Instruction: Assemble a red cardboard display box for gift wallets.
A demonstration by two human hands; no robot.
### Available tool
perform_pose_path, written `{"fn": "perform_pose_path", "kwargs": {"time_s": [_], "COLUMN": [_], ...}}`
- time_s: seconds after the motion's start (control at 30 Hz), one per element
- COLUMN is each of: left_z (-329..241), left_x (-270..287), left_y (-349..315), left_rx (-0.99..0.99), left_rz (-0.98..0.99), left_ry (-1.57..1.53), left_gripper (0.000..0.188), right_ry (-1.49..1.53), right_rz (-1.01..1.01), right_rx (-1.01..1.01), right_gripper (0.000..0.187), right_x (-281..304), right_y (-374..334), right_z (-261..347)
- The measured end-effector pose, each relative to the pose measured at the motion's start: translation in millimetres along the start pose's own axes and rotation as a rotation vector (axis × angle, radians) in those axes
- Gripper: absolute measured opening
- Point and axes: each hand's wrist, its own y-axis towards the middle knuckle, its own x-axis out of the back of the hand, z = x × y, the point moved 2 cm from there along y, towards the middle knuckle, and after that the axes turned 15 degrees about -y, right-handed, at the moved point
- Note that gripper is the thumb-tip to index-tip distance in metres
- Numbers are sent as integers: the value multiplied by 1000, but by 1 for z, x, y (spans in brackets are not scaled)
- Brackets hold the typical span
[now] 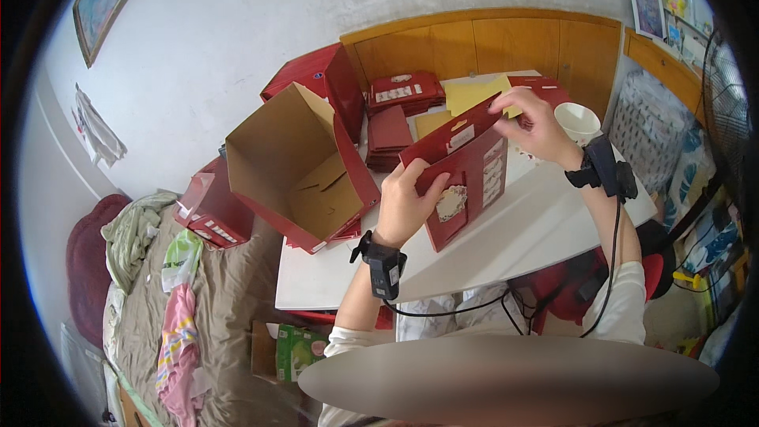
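Note:
A flat, dark red cardboard packet [489,168] with a pale ornate label and a strip of small pictures stands on edge on the white table [526,225]. Its raised upper flap carries a slot and a white sticker. My left hand [407,204] is closed on the packet's left upper edge, thumb on the near face. At the top right corner, my right hand [536,122] pinches the flap between bent fingers and thumb. Left of the packet, a large open red cardboard box [304,174] with a brown inside lies tilted, partly on the table. Whatever is behind the packet is partly hidden.
Behind my hands are stacked red packets [405,88], smaller red pieces [389,130], yellow sheets [474,96] and another red box [336,71]. A white bowl [578,122] sits at the right. More red packets [217,209] rest on the bed [237,292]. A fan [721,103] stands far right.

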Motion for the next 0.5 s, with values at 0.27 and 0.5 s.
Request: {"fn": "perform_pose_path", "kwargs": {"time_s": [0.27,0.5], "left_z": [46,76], "left_x": [11,-2], "left_y": [-7,-24], "left_rx": [-49,-62], "left_rz": [-149,-280], "left_ry": [-123,-435], "left_gripper": [20,48], "right_ry": [96,-233], "right_rz": [-82,-313], "right_rx": [-86,-122], "right_gripper": [12,29], "right_x": [-7,-38], "right_y": [-22,-32], "right_z": [14,0]}}
